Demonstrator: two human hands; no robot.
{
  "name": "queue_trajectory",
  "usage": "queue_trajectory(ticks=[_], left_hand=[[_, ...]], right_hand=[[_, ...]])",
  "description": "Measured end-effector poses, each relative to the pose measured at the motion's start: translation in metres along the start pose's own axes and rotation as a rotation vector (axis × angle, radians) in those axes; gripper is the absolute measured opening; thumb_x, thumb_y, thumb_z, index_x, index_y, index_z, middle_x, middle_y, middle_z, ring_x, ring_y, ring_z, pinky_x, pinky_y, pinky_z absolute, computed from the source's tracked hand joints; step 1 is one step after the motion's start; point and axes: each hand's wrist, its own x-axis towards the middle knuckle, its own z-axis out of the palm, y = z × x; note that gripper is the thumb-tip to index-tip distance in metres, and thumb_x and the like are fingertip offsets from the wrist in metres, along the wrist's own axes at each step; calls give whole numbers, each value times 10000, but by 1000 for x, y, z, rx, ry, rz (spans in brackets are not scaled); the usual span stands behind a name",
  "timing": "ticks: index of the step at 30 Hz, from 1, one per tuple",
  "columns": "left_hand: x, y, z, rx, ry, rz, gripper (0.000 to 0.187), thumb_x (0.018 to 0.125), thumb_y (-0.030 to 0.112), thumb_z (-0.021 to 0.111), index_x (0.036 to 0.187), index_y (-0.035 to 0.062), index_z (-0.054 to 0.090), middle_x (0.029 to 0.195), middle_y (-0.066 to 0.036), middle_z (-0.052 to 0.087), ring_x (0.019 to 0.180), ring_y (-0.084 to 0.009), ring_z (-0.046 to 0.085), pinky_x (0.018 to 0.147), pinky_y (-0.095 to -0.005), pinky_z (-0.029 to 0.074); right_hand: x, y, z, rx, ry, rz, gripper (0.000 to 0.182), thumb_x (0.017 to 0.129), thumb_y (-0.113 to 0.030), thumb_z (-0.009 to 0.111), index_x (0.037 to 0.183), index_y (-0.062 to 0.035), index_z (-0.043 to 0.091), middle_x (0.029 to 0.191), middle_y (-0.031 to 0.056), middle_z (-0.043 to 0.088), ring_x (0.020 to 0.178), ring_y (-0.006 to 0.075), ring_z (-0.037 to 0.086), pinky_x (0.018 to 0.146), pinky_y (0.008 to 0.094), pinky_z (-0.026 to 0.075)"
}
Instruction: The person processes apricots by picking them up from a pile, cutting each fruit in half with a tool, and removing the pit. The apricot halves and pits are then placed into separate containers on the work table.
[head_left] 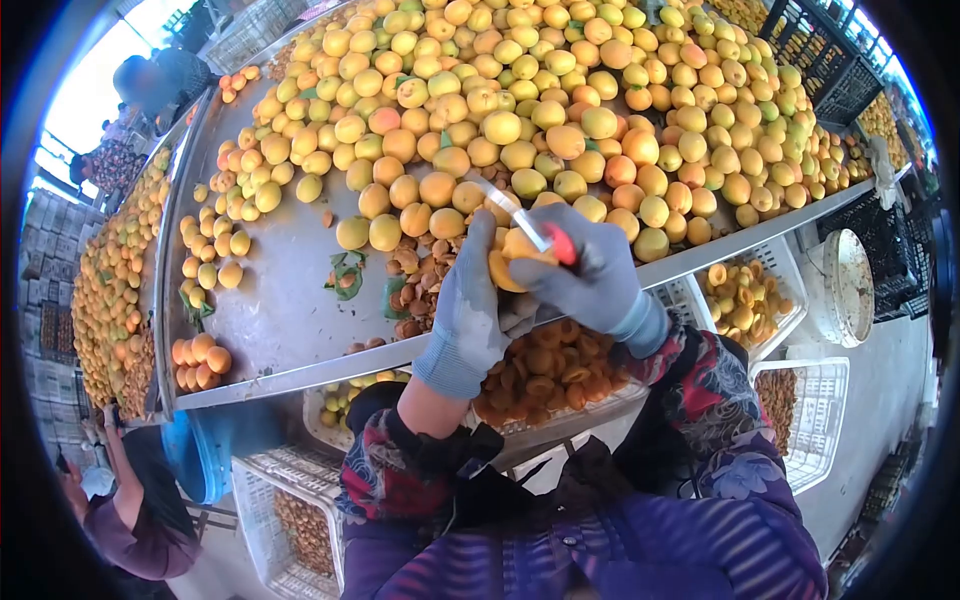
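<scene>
Two grey-gloved hands, left hand [465, 305] and right hand [590, 270], curl closed around split orange fruit [522, 250] above the silver metal worktop [290, 290]; the right also grips a red-handled knife [530, 227].

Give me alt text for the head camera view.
The gloved right hand grips a red-handled knife, the left hand an apricot, at a metal table heaped with whole apricots. White crates stand below.

no readable text, labels or numbers
</scene>
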Motion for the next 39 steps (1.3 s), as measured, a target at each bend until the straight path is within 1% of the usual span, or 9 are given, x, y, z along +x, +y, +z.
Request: queue_trajectory(ticks=[1, 3, 5, 8, 14, 18, 20, 26, 39], left_hand=[[-7, 6, 21, 117, 276, 13, 458, 983, 499, 338, 1096, 90, 510, 773, -37, 562, 482, -105, 420, 413, -231, 295], [4, 8, 5, -15, 119, 9, 468, 982, 501, 329, 1088, 87, 522, 797, -54, 575, 528, -132, 462, 443, -253, 340], [15, 12, -21, -272, -297, -9, 516, 984, 494, 314, 1111, 54, 550, 872, -90, 612, 669, -190, 558, 573, -308, 453], [7, 14, -4, -115, -21, 200, 521, 962, 493, 404, 1161, 41, 569, 818, -71, 621, 606, -156, 548, 540, -258, 441], [16, 4, -35, 102, -165, 351, 406, 971, 318, 452, 1234, 14, 511, 1020, -130, 623, 797, -181, 605, 670, -286, 490], [13, 9, -24, -70, -283, 234, 346, 934, 169, 550, 1248, 35, 494, 1059, -102, 580, 908, -154, 584, 685, -281, 493], [8, 9, -11, -41, -215, 249, 393, 917, 150, 539, 1279, 17, 468, 1038, -118, 602, 867, -161, 595, 680, -279, 485], [6, 0, 2, 78, -292, 173, 477, 840, 27, 570, 1303, 26, 456, 1018, -62, 565, 759, -141, 576, 657, -263, 482], [16, -33, 9, 155, -317, 278, 538, 802, -48, 552, 1307, 28, 380, 920, -54, 570, 681, -117, 547, 558, -231, 423]], right_hand=[[1, -2, -3, 315, -29, 126, 338, 833, -247, 721, 1043, -19, 587, 800, 30, 640, 685, 81, 590, 607, 258, 486], [4, -9, -6, 663, -21, 218, 362, 849, -264, 689, 1088, -8, 597, 819, -2, 629, 644, 59, 568, 574, 220, 453], [2, -24, -24, 657, -150, 299, 359, 855, -244, 670, 1112, -5, 597, 806, -2, 623, 636, 52, 551, 559, 209, 432], [-3, -16, -46, 611, -413, 358, 352, 860, -208, 630, 1150, -9, 606, 769, -1, 606, 616, 44, 507, 528, 194, 378], [-5, -9, -55, 176, -600, 450, 322, 886, -276, 627, 1094, -32, 649, 754, -30, 611, 595, 45, 511, 520, 209, 399], [-14, 43, -40, 780, -235, 211, 326, 892, -281, 621, 1061, -3, 631, 711, 14, 601, 585, 41, 517, 501, 201, 395], [-2, -7, -38, 504, -151, 431, 282, 898, -253, 603, 1003, 9, 609, 637, 12, 547, 553, 44, 493, 480, 196, 367], [14, -14, -22, 1046, 295, -21, 246, 929, -198, 524, 926, 44, 567, 499, -5, 397, 392, 89, 349, 392, 239, 299], [18, -15, 3, 510, 561, -204, 345, 992, -307, 465, 913, 8, 580, 511, -28, 405, 409, 46, 326, 394, 216, 247]])
